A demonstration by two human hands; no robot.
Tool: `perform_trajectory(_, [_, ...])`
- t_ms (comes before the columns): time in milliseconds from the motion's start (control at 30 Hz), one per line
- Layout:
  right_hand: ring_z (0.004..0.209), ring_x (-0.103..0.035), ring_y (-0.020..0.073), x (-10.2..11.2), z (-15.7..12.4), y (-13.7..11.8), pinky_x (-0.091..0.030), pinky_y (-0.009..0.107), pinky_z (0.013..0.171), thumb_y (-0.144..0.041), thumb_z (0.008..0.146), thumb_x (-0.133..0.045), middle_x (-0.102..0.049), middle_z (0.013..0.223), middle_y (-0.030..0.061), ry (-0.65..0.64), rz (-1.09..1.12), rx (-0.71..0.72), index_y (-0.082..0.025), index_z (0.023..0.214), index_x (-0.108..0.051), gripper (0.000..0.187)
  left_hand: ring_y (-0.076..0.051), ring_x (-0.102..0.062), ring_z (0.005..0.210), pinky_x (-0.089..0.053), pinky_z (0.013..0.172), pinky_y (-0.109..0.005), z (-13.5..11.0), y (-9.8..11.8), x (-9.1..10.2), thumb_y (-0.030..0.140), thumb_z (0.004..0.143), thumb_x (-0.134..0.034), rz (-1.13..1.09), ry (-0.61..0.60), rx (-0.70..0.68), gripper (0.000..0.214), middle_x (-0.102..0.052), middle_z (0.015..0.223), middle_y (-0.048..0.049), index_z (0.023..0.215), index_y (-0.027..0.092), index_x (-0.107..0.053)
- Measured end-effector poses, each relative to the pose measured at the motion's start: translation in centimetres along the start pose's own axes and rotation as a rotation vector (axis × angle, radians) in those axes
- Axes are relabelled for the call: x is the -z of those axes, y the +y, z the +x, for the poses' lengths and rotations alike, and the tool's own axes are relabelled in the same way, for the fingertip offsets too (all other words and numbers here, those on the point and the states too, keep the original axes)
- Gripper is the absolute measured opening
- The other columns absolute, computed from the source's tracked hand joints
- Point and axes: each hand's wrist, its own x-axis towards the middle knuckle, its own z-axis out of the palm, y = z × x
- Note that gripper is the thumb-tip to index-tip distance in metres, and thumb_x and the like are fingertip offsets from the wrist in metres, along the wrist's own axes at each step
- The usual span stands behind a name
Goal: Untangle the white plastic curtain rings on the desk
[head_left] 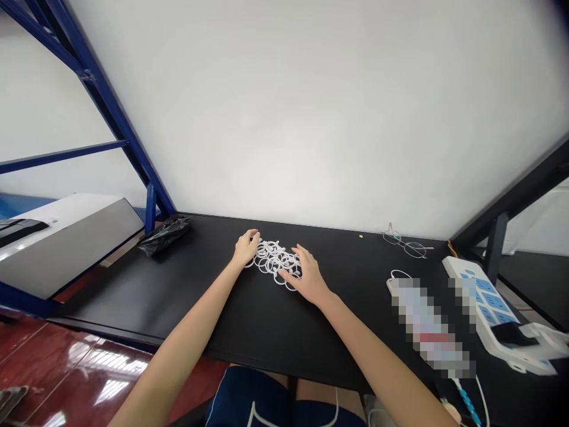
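A loose pile of white plastic rings, which look like curtain rings with small eyelets (273, 259), lies on the black table (275, 332). At the pile's left edge rests my left hand (245, 248), its fingers loosely extended beside the rings. My right hand (309, 277) is cupped around the right side, thumb and fingers spread over the nearest rings. Neither hand has a ring lifted. Some rings are partly covered by the right thumb and fingers.
A crumpled black plastic bag (164, 233) sits at the back left. To the right are eyeglasses (404, 242), a blurred phone (429, 326) with a cable, and a white power strip (489, 302). A white wall (302, 118) rises behind the table.
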Motion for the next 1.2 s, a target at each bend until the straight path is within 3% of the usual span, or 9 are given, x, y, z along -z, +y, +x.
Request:
perform_trajectory(200, [0.139,-0.037,0.0329,0.0,0.1,0.5,-0.033,0.052,0.112,-0.058,0.085,-0.058,-0.039,0.15,0.0188,0.007,-0.039,-0.04,-0.017,0.139,-0.042,0.071,-0.025,-0.057,0.122,-0.042,0.105,-0.035,-1.1,1.2,-1.0,0.036,0.093,-0.043,-0.126,-0.074,-0.003,0.037,-0.065,0.128,-0.0089,0.121,0.019,-0.062])
perform_trajectory(400, [0.141,-0.034,0.0348,-0.3,0.0,-0.1,-0.03,0.052,0.113,-0.064,0.083,-0.056,-0.036,0.153,0.0195,0.01,-0.221,-0.085,-0.013,0.142,-0.043,0.079,-0.024,-0.057,0.122,-0.041,0.106,-0.035,-2.3,2.1,-2.0,0.041,0.094,-0.042,-0.264,-0.129,0.024,0.043,-0.062,0.132,-0.0089,0.127,0.02,-0.059])
perform_trajectory(600, [0.14,-0.035,0.036,0.1,0.0,-0.2,-0.029,0.052,0.113,-0.066,0.081,-0.057,-0.034,0.154,0.0196,-0.016,-0.31,-0.102,-0.014,0.144,-0.043,0.083,-0.023,-0.049,0.131,-0.036,0.11,-0.036,-3.3,3.1,-2.6,0.042,0.095,-0.041,-0.388,-0.152,0.051,0.042,-0.056,0.139,-0.0076,0.127,0.021,-0.058])
perform_trajectory(867, [0.142,-0.034,0.0324,1.4,0.7,1.4,-0.028,0.049,0.114,-0.063,0.084,-0.055,-0.035,0.154,0.0169,-0.104,-0.21,-0.098,-0.017,0.143,-0.046,0.075,-0.024,-0.05,0.13,-0.036,0.111,-0.035,-4.4,4.0,-3.3,0.041,0.093,-0.047,-0.502,-0.241,0.054,0.039,-0.057,0.138,-0.007,0.124,0.021,-0.06])
perform_trajectory(1067, [0.141,-0.036,0.0317,1.5,1.1,2.9,-0.029,0.051,0.114,-0.056,0.085,-0.058,-0.041,0.151,0.0177,-0.075,-0.109,-0.092,-0.017,0.14,-0.048,0.068,-0.024,-0.055,0.125,-0.043,0.105,-0.034,-5.3,4.6,-3.8,0.043,0.092,-0.047,-0.588,-0.315,0.069,0.041,-0.059,0.135,-0.0076,0.124,0.021,-0.059])
perform_trajectory(1200, [0.139,-0.04,0.0316,1.9,1.3,3.7,-0.032,0.052,0.113,-0.052,0.084,-0.061,-0.047,0.147,0.0158,-0.048,-0.038,-0.078,-0.021,0.135,-0.054,0.061,-0.025,-0.052,0.129,-0.039,0.109,-0.035,-5.6,4.6,-4.1,0.045,0.09,-0.051,-0.674,-0.37,0.079,0.042,-0.059,0.136,-0.0073,0.123,0.021,-0.059])
